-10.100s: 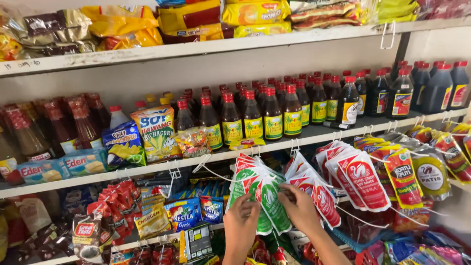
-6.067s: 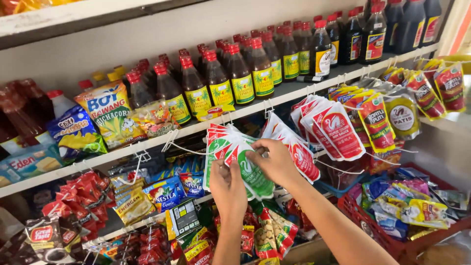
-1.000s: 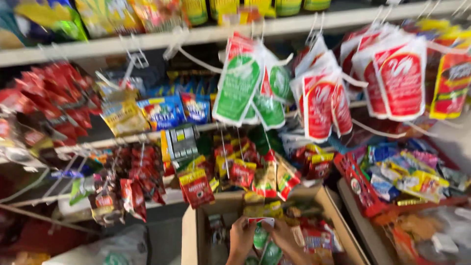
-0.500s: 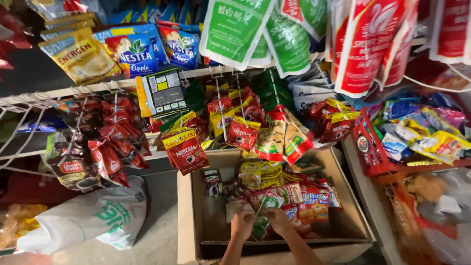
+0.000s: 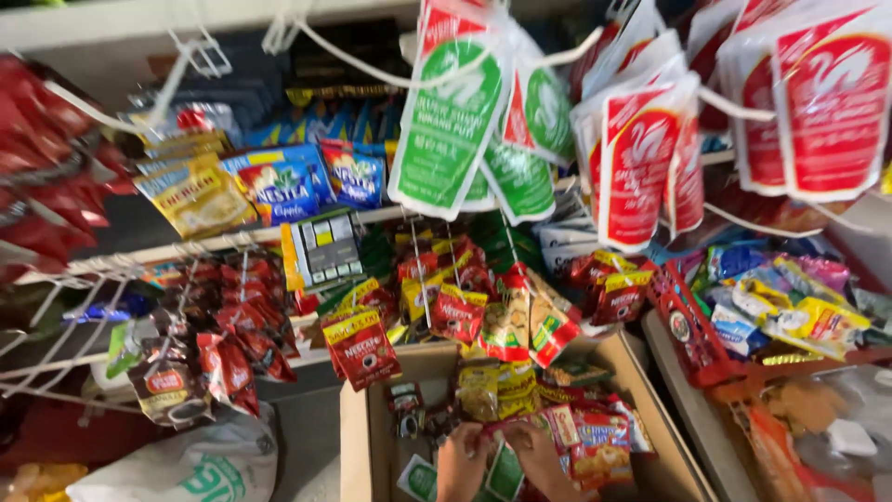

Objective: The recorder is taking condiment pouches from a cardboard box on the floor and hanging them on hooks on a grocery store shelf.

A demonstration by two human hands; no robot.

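Observation:
Both my hands reach down into an open cardboard box [image 5: 358, 446] at the bottom of the view. My left hand [image 5: 462, 462] and my right hand [image 5: 541, 455] close together on a green-and-white pouch [image 5: 506, 472] that lies between them. A second green-and-white pouch [image 5: 420, 479] rests flat in the box, just left of my left hand. Snack packets in red and yellow [image 5: 595, 442] fill the box's right side, touching my right hand. The lower parts of both hands are cut off by the frame edge.
Green pouches [image 5: 446, 121] and red-and-white pouches [image 5: 641, 158] hang on hooks overhead. Strips of red sachets [image 5: 228, 358] dangle from a wire rack at left. A red basket [image 5: 688, 330] of candy packs stands at right. A white sack [image 5: 200, 465] lies bottom left.
My view has dropped from the bottle shelf and hanging pouches to the box below. My hands left the hanging pouches and went into the box, where they now hold a green pouch.

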